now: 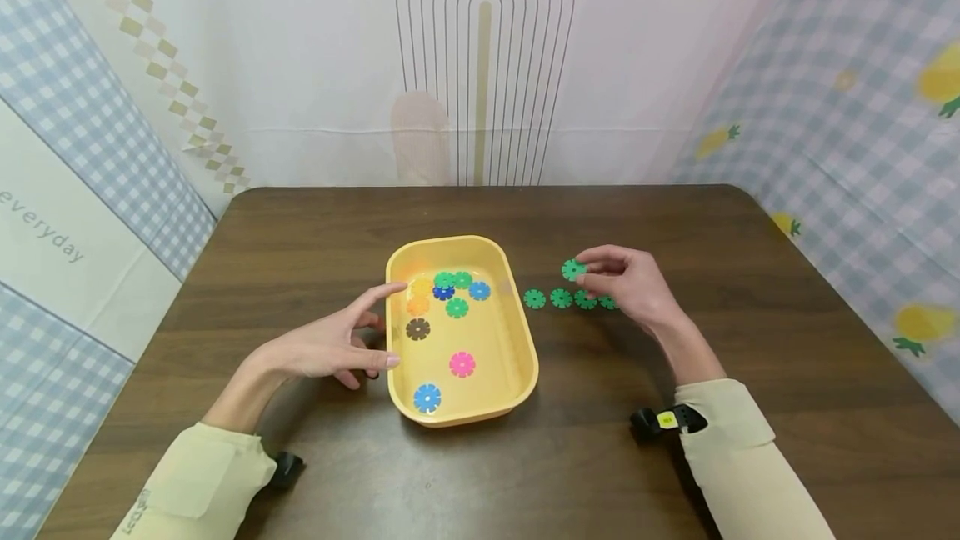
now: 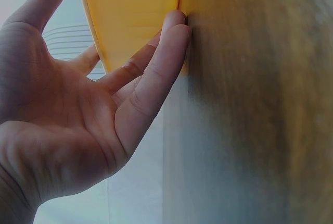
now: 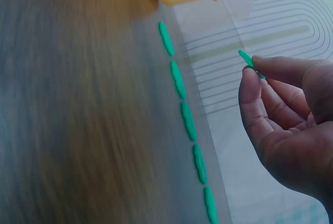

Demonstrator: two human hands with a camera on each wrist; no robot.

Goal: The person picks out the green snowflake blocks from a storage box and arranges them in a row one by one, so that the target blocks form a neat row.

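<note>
My left hand holds the left side of a yellow plastic basin, index fingertip and thumb at its rim, other fingers against the outer wall in the left wrist view. Inside lie several notched plastic discs, among them a pink disc, a brown disc and a light blue disc. Right of the basin, my right hand pinches a green notched disc between thumb and fingertips, raised above the table. Below it runs a row of several green discs, partly hidden by the hand in the head view.
A dark brown wooden table bears everything. Its far edge meets a white patterned curtain, with checked cloth on both sides. A black wrist camera is strapped over the right sleeve; another black device sits at the left cuff.
</note>
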